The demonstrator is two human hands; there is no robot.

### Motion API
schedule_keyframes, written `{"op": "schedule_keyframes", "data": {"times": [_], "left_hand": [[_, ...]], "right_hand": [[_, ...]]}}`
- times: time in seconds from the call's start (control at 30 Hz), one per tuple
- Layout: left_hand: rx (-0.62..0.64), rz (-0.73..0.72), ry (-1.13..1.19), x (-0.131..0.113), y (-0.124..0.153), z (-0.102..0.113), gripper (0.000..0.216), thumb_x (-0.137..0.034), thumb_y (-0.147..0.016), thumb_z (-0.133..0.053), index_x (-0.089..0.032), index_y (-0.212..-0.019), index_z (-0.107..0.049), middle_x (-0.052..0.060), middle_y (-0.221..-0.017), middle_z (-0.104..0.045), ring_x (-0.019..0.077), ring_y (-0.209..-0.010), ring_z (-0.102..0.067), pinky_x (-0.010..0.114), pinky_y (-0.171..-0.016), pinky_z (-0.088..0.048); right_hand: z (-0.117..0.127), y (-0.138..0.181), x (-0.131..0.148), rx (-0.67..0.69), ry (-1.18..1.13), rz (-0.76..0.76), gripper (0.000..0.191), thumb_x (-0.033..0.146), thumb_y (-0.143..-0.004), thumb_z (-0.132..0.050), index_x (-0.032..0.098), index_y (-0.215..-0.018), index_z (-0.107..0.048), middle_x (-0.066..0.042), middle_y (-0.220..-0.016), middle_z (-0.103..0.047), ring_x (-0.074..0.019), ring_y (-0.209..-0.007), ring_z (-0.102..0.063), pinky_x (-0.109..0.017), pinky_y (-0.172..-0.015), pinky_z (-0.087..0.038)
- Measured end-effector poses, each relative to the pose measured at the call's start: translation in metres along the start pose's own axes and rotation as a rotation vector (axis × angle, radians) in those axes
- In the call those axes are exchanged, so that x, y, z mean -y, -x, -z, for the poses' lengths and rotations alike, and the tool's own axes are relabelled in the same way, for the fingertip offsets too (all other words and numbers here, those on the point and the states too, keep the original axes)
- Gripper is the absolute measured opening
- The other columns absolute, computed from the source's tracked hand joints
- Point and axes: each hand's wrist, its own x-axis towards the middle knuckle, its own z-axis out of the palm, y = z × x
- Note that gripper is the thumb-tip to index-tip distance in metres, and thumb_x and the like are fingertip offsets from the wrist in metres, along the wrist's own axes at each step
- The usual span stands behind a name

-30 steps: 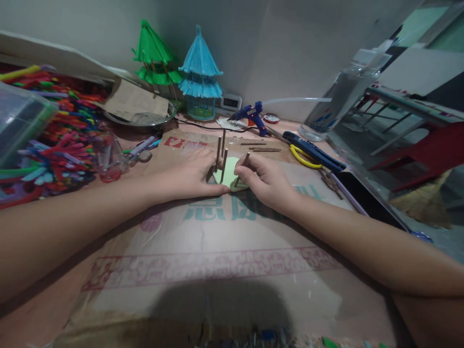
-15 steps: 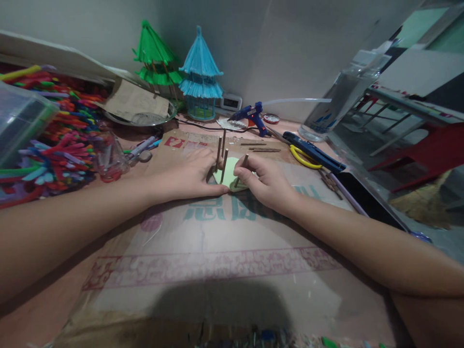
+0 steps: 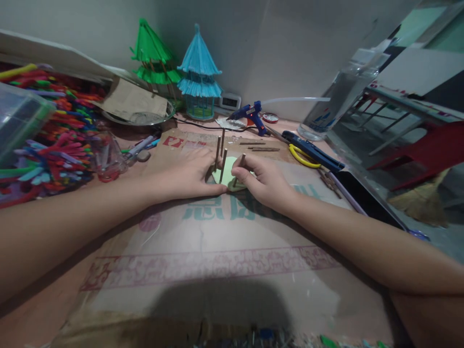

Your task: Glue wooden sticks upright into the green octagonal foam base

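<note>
A small pale green disc (image 3: pixel 227 175) lies on a flattened cardboard sheet (image 3: pixel 217 251), with several thin brown sticks standing upright on it (image 3: pixel 220 150). My left hand (image 3: pixel 188 174) rests flat beside the disc, fingers stretched out and touching its left edge. My right hand (image 3: pixel 266 181) is closed in a pinch on one brown stick (image 3: pixel 239 166), held tilted with its foot on the disc's right side.
Two straw pagoda models, green (image 3: pixel 154 55) and blue (image 3: pixel 198 72), stand at the back. A blue glue gun (image 3: pixel 250 115), yellow-handled pliers (image 3: pixel 308 155), loose sticks (image 3: pixel 259 146), a heap of coloured straws (image 3: pixel 47 135), a plastic cup (image 3: pixel 107 157) and a water bottle (image 3: pixel 339 99) surround the work.
My right hand has shifted the pinched stick slightly left and closer to upright on the disc. The left hand stays put.
</note>
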Motion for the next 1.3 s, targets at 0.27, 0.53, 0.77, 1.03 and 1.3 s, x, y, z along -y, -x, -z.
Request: {"op": "schedule_keyframes", "data": {"times": [0.27,0.53,0.77,1.03,1.3], "left_hand": [[-0.008,-0.004,-0.020,0.0027,0.0003,-0.0012,0.041,-0.056,-0.083,-0.067,-0.022,-0.106,-0.058,0.008,-0.109,-0.060,0.0296,-0.104,-0.056,0.043,-0.088,-0.044],[-0.014,-0.002,-0.004,0.0024,0.0004,-0.0019,0.042,-0.056,-0.083,-0.067,-0.023,-0.107,-0.058,0.008,-0.109,-0.059,0.0300,-0.105,-0.056,0.043,-0.089,-0.045],[0.001,-0.003,-0.007,0.0006,0.0005,-0.0003,0.042,-0.055,-0.084,-0.066,-0.023,-0.110,-0.057,0.008,-0.113,-0.059,0.0296,-0.108,-0.056,0.043,-0.092,-0.046],[0.011,-0.015,-0.036,0.0036,-0.0002,-0.0015,0.043,-0.054,-0.086,-0.065,-0.020,-0.109,-0.056,0.010,-0.113,-0.058,0.0294,-0.107,-0.055,0.043,-0.092,-0.045],[0.002,0.022,-0.024,-0.0012,0.0007,-0.0003,0.044,-0.057,-0.084,-0.066,-0.021,-0.109,-0.056,0.009,-0.112,-0.059,0.0296,-0.105,-0.056,0.045,-0.090,-0.046]], "right_hand": [[0.0011,0.0008,-0.0009,0.013,0.015,-0.006,0.022,0.036,-0.099,-0.052,0.021,-0.083,-0.056,0.001,-0.070,-0.061,-0.0153,-0.066,-0.054,-0.028,-0.065,-0.040],[0.0000,0.0010,-0.0025,0.014,0.024,0.002,0.023,0.037,-0.099,-0.053,0.021,-0.083,-0.056,0.000,-0.070,-0.061,-0.0155,-0.067,-0.054,-0.029,-0.065,-0.040],[0.0003,0.0006,-0.0018,0.020,0.006,0.000,0.022,0.035,-0.098,-0.053,0.020,-0.083,-0.056,0.001,-0.069,-0.058,-0.0149,-0.065,-0.053,-0.028,-0.065,-0.039],[-0.0011,0.0004,-0.0047,0.013,0.002,0.021,0.025,0.037,-0.099,-0.052,0.020,-0.080,-0.054,0.001,-0.068,-0.057,-0.0143,-0.065,-0.051,-0.027,-0.063,-0.038],[0.0007,0.0048,-0.0073,-0.021,-0.027,0.057,0.022,0.040,-0.097,-0.061,0.019,-0.104,-0.058,0.002,-0.075,-0.058,-0.0135,-0.065,-0.052,-0.028,-0.062,-0.040]]}}
